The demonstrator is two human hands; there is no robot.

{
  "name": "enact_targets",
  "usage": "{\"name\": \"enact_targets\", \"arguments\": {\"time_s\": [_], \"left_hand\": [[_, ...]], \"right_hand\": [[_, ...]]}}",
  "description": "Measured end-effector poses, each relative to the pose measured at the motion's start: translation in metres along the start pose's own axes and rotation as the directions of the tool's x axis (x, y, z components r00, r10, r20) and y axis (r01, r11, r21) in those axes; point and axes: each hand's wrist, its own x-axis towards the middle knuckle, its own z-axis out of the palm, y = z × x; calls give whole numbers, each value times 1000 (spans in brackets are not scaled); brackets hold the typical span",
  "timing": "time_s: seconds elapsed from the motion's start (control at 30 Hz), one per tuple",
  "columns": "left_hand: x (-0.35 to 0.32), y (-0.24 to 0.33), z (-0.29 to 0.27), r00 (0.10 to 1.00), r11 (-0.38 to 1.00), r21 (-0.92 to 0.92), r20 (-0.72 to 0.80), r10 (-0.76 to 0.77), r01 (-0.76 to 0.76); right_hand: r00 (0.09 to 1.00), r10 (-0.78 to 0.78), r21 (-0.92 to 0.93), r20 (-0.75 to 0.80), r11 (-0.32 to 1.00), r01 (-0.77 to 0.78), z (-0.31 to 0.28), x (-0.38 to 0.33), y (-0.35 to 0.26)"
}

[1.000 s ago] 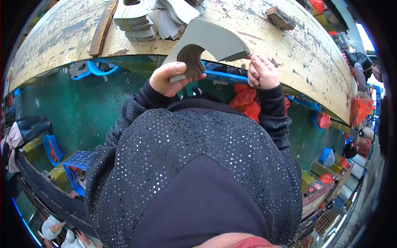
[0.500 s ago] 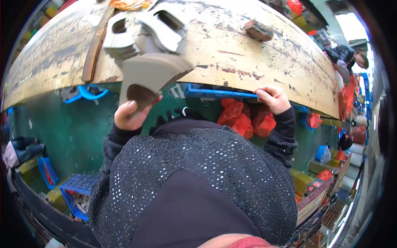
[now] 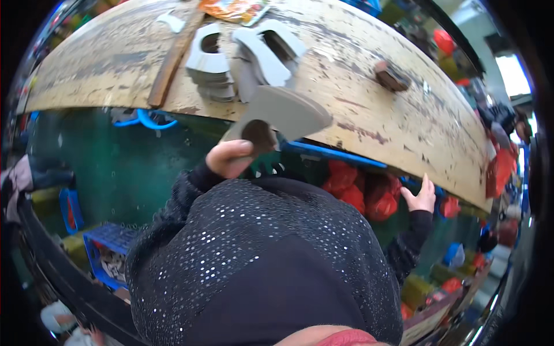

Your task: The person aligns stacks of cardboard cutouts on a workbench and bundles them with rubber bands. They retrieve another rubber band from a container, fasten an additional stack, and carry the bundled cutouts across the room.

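My left hand [image 3: 232, 158] grips a stack of flat grey cut pieces [image 3: 294, 112] with a curved wide end and a rounded cutout, thumb on top. The stack is raised over the near edge of the worn wooden table [image 3: 352, 75]. Beyond it on the table stand two more stacks: a white-grey one with an oval hole [image 3: 210, 62] and a longer white-grey one [image 3: 266, 57]. My right hand [image 3: 422, 197] holds nothing, its fingers spread, beside the table's near edge at the right, close to red plastic bags [image 3: 384, 199] below.
A wooden strip [image 3: 173, 66] and a dark block [image 3: 392, 76] lie on the table. An orange packet [image 3: 234, 10] is at the far edge. Under the edge shows a blue crate [image 3: 337, 154]. Another blue crate [image 3: 109, 239] stands at lower left. Other people are at the sides.
My right hand has opened and moved right and down, off the table's edge. The left hand still holds its stack. The whole view has shifted, with the table scene now further right.
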Motion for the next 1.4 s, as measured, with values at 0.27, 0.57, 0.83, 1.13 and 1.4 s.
{"name": "enact_targets", "arguments": {"time_s": [0.27, 0.57, 0.83, 1.13, 1.4], "left_hand": [[13, 2, 30, 999, 998, 50, -25, 31, -30], [-16, 3, 29, 891, 911, 293, -266, 368, -289], [-65, 15, 12, 807, 864, 348, -347, 478, -362], [-100, 26, -15, 944, 935, 351, -323, 66, 55], [-80, -29, -24, 875, 732, 481, -231, -425, 482]], "right_hand": [[770, -630, 923, -96, -346, -168, -4, 29, -240], [659, -746, 717, -101, -514, -472, 4, 8, -353], [691, -708, 635, -143, -601, -484, -28, -13, -382], [409, -907, 950, -99, -209, -233, -54, 4, -325], [433, -810, 873, 395, 185, -451, -21, -74, -249]]}}
